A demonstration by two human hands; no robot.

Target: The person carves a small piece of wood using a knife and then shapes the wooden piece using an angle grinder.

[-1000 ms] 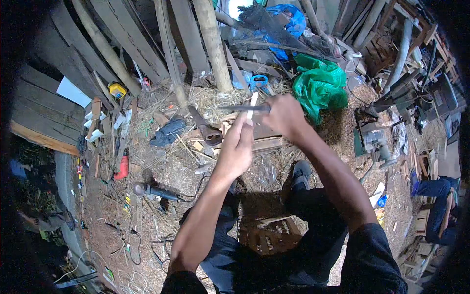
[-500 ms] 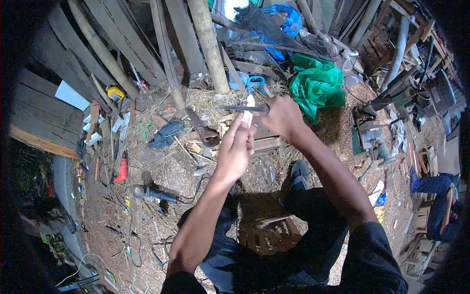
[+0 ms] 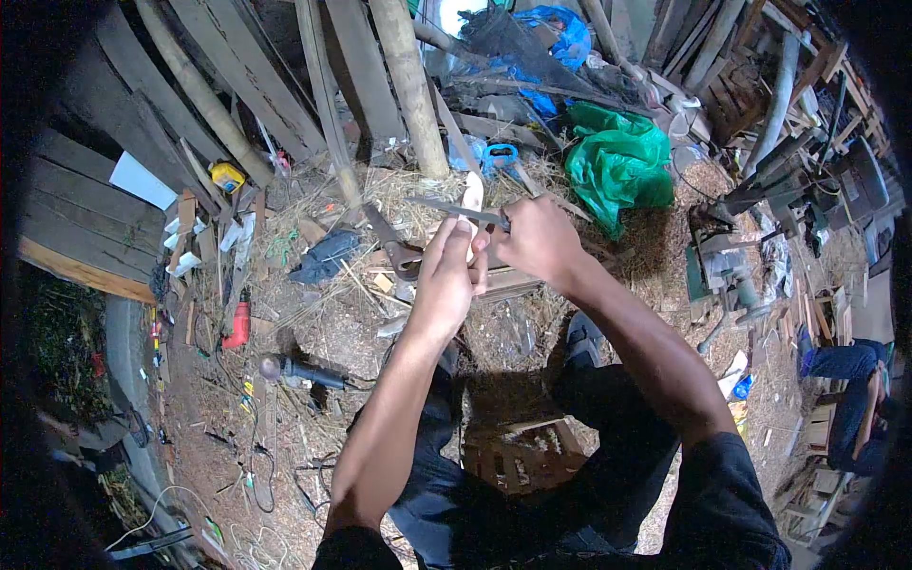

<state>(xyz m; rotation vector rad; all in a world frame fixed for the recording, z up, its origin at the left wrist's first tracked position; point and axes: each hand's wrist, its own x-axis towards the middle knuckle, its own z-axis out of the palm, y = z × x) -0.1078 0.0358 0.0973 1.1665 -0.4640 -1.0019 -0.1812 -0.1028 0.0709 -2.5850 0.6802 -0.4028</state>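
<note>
Left of green bag (image 3: 622, 166) | left hand (image 3: 443, 290): fingers clamp wood strip (image 3: 472, 193) | right hand (image 3: 540, 242): fingers clamp knife (image 3: 451, 208) | slip could cut left hand

My left hand (image 3: 448, 275) is out front, fingers curled up into a grip, palm turned inward. Right hand (image 3: 540, 239) is just beside it, closed in a fist, knuckles up, with that forearm angling in from my right.

Short black sleeves (image 3: 724, 499), dark trousers (image 3: 622, 408), greyish shoes (image 3: 582, 340), ungloved left hand (image 3: 448, 275) and right hand (image 3: 540, 241).
</note>
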